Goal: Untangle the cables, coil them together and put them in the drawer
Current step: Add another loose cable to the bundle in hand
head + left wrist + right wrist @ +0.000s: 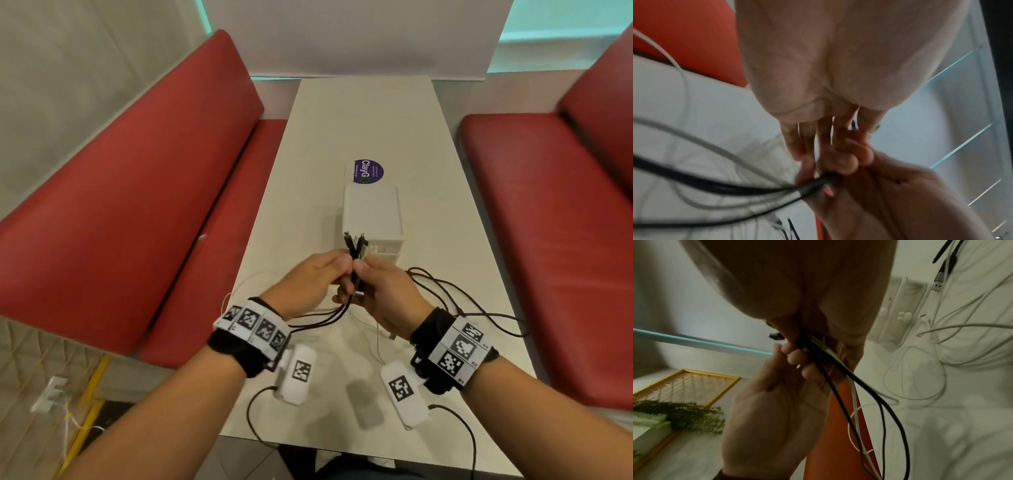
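Several black and white cables point(356, 245) are gathered into one bundle, plug ends pointing up, just in front of the small white drawer box point(371, 216). My left hand point(337, 272) and right hand point(368, 274) meet over the table's middle, and both grip this bundle. In the right wrist view my left hand's fingers point(797, 360) curl round the black cables point(840, 369). The left wrist view shows my right hand's fingers point(846, 160) wrapped round the same strands point(719, 188). Loose lengths trail to the right point(472, 308) and lie under my wrists.
The white table point(359, 120) stands between two red benches point(137, 205) point(548, 222). A purple sticker point(368, 171) lies behind the drawer box. A silver USB plug point(937, 283) and thin white cable loops point(914, 369) rest on the table near the box point(900, 311).
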Motion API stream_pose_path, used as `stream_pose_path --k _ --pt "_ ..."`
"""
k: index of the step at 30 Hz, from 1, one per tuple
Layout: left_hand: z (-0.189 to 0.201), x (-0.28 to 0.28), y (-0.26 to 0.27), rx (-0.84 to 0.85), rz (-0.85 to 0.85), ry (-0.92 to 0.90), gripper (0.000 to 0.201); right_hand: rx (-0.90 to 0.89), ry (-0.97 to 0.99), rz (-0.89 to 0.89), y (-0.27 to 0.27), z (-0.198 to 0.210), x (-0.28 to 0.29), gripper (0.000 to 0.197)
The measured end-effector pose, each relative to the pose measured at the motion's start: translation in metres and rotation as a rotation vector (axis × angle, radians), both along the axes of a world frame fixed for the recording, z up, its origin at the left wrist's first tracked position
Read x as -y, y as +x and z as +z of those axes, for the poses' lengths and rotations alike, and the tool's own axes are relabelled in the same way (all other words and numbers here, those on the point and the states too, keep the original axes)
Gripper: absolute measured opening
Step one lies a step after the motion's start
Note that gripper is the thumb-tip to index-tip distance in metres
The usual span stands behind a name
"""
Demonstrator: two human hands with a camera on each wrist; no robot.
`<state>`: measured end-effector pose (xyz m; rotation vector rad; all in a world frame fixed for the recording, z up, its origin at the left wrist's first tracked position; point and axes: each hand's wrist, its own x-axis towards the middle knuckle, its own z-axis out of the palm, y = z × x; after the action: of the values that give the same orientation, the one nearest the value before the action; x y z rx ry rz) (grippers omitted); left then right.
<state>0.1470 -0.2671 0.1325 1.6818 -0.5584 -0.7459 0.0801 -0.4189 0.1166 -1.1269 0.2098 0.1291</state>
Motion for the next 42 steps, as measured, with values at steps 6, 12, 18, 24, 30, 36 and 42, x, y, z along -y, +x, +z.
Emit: stream_pose_path --k 6,12,18,24,30,36,42 --pt "-0.013 0.026 -0.013 -0.190 0.008 -0.075 0.036 -0.082 0.048 0.033 -0.008 0.003 0.010 0.002" --pt "-0.016 0.039 -0.027 0.000 0.152 -0.046 0.029 -0.149 0.047 -0.014 -0.009 0.008 0.014 0.038" --pt "-0.027 0.041 -0.033 0.050 0.291 -0.111 0.029 -0.155 0.009 -0.042 -0.012 0.007 0.001 0.054" --pt "-0.017 0.044 -0.038 0.123 0.302 -0.081 0.028 -0.190 0.209 -0.033 -0.005 0.003 0.013 0.053" --pt "-0.017 0.030 -0.017 0.061 0.507 -0.196 0.026 -0.132 -0.285 -0.165 -0.003 -0.022 0.052 0.037" --pt "-0.016 0.005 -0.009 -0.160 0.452 -0.141 0.023 0.144 -1.451 0.482 -0.023 -0.062 0.034 0.028" --pt "-0.030 -0.011 -0.018 -0.118 0.484 -0.092 0.031 0.040 -1.620 0.408 -0.020 -0.090 0.040 0.031"
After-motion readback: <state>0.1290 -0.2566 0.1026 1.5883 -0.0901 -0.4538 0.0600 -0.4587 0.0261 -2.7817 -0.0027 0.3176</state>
